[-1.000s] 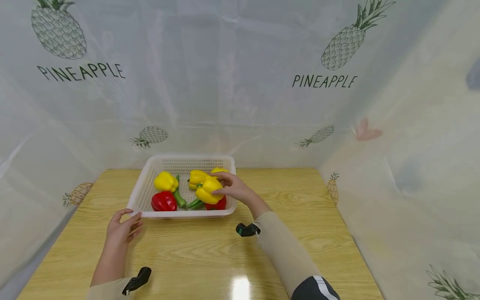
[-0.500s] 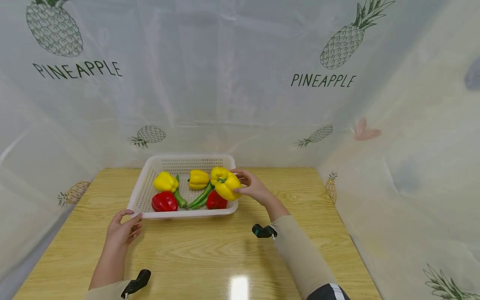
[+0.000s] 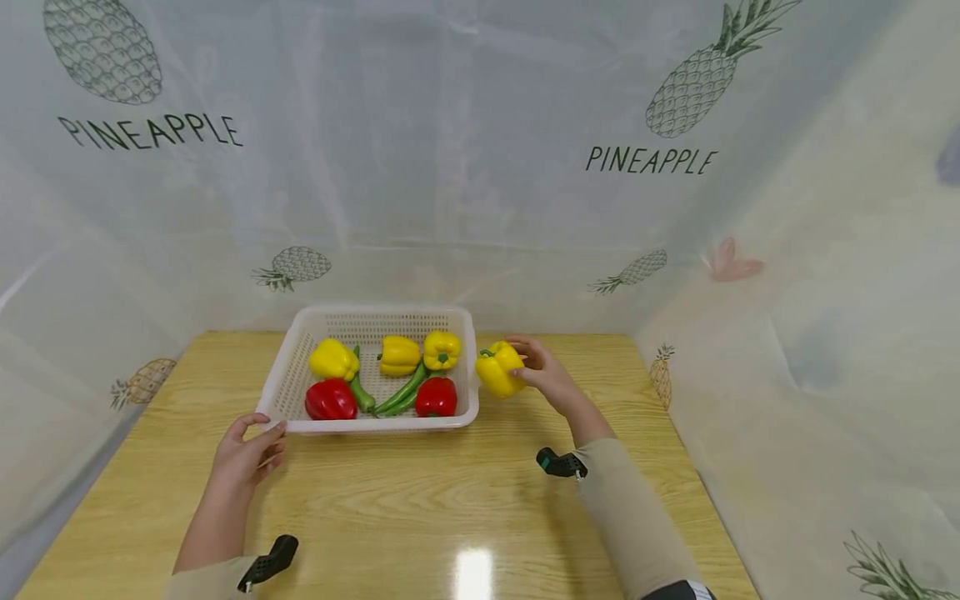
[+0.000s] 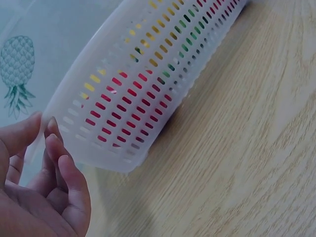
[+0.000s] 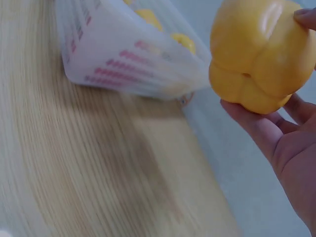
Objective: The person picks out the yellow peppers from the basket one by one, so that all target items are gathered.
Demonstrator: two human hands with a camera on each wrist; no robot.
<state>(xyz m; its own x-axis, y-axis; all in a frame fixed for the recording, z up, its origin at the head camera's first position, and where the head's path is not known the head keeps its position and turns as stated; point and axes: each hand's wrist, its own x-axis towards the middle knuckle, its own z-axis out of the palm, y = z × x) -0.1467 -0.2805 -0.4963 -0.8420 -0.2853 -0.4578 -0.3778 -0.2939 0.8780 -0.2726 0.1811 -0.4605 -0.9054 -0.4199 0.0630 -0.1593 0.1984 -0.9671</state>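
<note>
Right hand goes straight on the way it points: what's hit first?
Probably the white basket's right rim, met by the yellow pepper the right hand holds. Height is unclear, so it might pass over.

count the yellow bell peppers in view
4: one yellow bell pepper held by the right hand, right of the white basket; inside the basket, a left one, a middle one and a right one. None looks hidden.

The basket [image 3: 375, 426] sits at the back of the desk [image 3: 375, 500], its near left corner in my left grip [image 3: 243, 452]. Inside, two bell peppers [image 3: 331, 400] lie left, long peppers [image 3: 405, 390] in the middle, three more bell peppers [image 3: 437, 398] toward the right. Just right of the basket, my right grip [image 3: 546, 373] has another bell pepper [image 3: 498, 370].
</note>
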